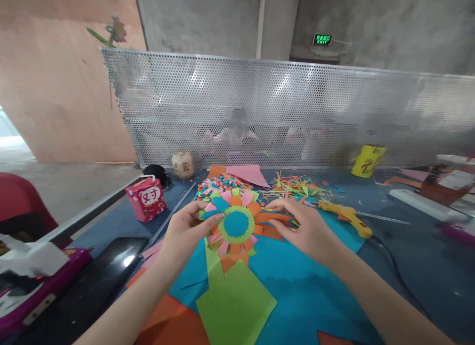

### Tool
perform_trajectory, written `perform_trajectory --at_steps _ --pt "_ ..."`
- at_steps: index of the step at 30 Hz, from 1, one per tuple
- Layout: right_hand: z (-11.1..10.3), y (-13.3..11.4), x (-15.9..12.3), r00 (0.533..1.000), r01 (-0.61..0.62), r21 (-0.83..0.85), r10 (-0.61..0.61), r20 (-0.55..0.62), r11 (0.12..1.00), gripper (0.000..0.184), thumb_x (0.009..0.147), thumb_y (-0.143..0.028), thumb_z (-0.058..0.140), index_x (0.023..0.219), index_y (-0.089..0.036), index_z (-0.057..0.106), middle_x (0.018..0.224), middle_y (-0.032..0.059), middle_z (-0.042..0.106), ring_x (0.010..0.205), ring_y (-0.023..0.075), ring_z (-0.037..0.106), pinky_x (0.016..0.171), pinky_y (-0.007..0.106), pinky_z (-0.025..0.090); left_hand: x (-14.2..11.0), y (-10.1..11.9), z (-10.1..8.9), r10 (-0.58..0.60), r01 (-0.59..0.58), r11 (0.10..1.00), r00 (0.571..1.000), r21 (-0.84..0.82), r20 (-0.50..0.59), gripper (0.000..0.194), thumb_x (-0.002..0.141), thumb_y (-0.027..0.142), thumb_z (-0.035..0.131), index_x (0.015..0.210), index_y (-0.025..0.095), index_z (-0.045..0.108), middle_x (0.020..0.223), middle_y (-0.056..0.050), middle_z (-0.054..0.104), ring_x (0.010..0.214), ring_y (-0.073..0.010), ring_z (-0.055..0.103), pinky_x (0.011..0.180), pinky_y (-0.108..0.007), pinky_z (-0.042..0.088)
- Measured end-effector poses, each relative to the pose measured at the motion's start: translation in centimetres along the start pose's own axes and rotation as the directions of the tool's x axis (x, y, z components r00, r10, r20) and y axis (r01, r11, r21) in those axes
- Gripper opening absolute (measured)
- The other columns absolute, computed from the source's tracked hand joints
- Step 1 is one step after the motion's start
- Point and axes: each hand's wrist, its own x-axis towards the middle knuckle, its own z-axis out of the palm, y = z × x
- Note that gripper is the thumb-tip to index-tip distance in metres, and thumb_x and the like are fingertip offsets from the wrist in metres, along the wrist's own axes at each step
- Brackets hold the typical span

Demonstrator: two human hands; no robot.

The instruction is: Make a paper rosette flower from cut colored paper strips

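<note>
Between both hands, a paper flower (236, 223) is held over blue paper (297, 280) on the desk (411, 251). The left hand's (186, 227) fingers pinch its edge, the right hand's (304, 228) its orange petals (277, 218). Petal adjusting seems underway, calling for a steady left hold.

Behind the dark blue table (426, 256) stands a perforated metal screen (237, 87), a gray wall (208, 18) and lit green exit sign (322, 39) beyond, a pinkish wall (67, 77) and gray floor (85, 181) leftward.

A glue gun (347, 217) lies right of the paper flower (236, 223). A box (146, 199) stands left of it. Paper sheets (250, 174) lie behind it.
</note>
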Motion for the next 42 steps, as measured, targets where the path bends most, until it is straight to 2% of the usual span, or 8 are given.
perform_trajectory --at_steps 6,13,16,20,26,30,33,42 --pt "0.42 0.06 -0.25 0.996 -0.001 -0.018 -0.001 -0.089 1.0 0.012 0.075 -0.014 0.047 0.082 -0.021 0.054 0.082 0.0033 0.062 0.076 0.0145 0.061 0.064 0.026 0.049 -0.09 -0.01 0.28 0.017 -0.017 0.999 1.0 0.047 -0.012 0.028 0.057 0.031 0.071 0.072 0.016 0.053 0.063 0.002 0.061 0.054 -0.0113 0.058 0.05 -0.021 0.048" --pt "0.36 0.09 -0.28 0.999 0.045 -0.043 -0.046 -0.026 0.998 0.012 0.077 -0.018 0.048 0.087 -0.02 0.055 0.088 0.0047 0.061 0.083 0.0144 0.058 0.07 0.027 0.048 -0.06 0.03 0.13 0.024 -0.021 0.998 0.999 0.057 -0.049 0.029 0.056 0.031 0.072 0.072 0.016 0.053 0.063 0.003 0.06 0.054 -0.01 0.057 0.048 -0.019 0.046" --pt "0.42 -0.1 -0.28 1.0 0.03 -0.051 -0.03 0.0 0.998 0.01 0.077 -0.017 0.048 0.084 -0.02 0.055 0.087 0.0048 0.061 0.082 0.015 0.058 0.069 0.027 0.048 -0.03 -0.04 0.19 0.014 -0.011 0.998 0.999 0.054 -0.042 0.029 0.056 0.032 0.072 0.072 0.017 0.053 0.063 0.004 0.061 0.052 -0.0097 0.057 0.047 -0.019 0.046" --pt "0.54 -0.24 -0.36 0.999 -0.024 -0.047 0.022 -0.047 0.999 0.012 0.074 -0.015 0.048 0.082 -0.02 0.055 0.084 0.0047 0.061 0.076 0.0144 0.06 0.064 0.026 0.049 0.01 -0.17 0.25 0.004 -0.003 0.997 1.0 0.076 -0.026 0.029 0.056 0.033 0.072 0.072 0.017 0.053 0.058 0.004 0.06 0.05 -0.0104 0.057 0.045 -0.02 0.044" --pt "0.37 0.02 -0.38 0.995 0.035 -0.041 -0.038 -0.089 0.999 0.016 0.076 -0.013 0.046 0.085 -0.021 0.057 0.082 0.0035 0.062 0.074 0.0132 0.06 0.064 0.025 0.049 0.07 0.1 0.12 0.011 -0.007 0.996 0.999 0.085 -0.048 0.03 0.055 0.034 0.072 0.071 0.017 0.053 0.06 0.003 0.062 0.053 -0.011 0.058 0.048 -0.02 0.046" --pt "0.25 0.04 -0.21 0.996 0.038 -0.046 -0.041 -0.082 0.998 0.009 0.076 -0.02 0.054 0.084 -0.021 0.057 0.085 0.0038 0.063 0.081 0.0152 0.06 0.067 0.026 0.05 0.1 0.12 0.14 -0.011 0.014 0.998 0.999 0.061 -0.043 0.031 0.056 0.035 0.071 0.072 0.017 0.053 0.064 0.001 0.064 0.056 -0.0129 0.06 0.051 -0.022 0.048" --pt "0.29 -0.07 -0.19 0.997 0.003 -0.053 -0.007 -0.078 0.999 0.007 0.076 -0.02 0.054 0.082 -0.02 0.057 0.083 0.0038 0.063 0.078 0.0148 0.06 0.065 0.026 0.05 0.05 0.11 0.19 -0.01 0.013 0.998 0.999 0.069 -0.043 0.031 0.056 0.034 0.072 0.072 0.016 0.053 0.063 0.001 0.063 0.055 -0.0126 0.059 0.049 -0.022 0.047" --pt "0.43 0.02 -0.1 0.978 0.001 -0.064 -0.014 -0.21 0.998 0.016 0.073 -0.009 0.049 0.078 -0.019 0.06 0.078 0.0024 0.066 0.074 0.0138 0.062 0.065 0.025 0.05 0.18 -0.38 0.11 -0.009 0.011 0.994 1.0 0.105 -0.021 0.031 0.058 0.034 0.07 0.075 0.016 0.052 0.062 0.002 0.061 0.054 -0.0117 0.058 0.049 -0.022 0.046"
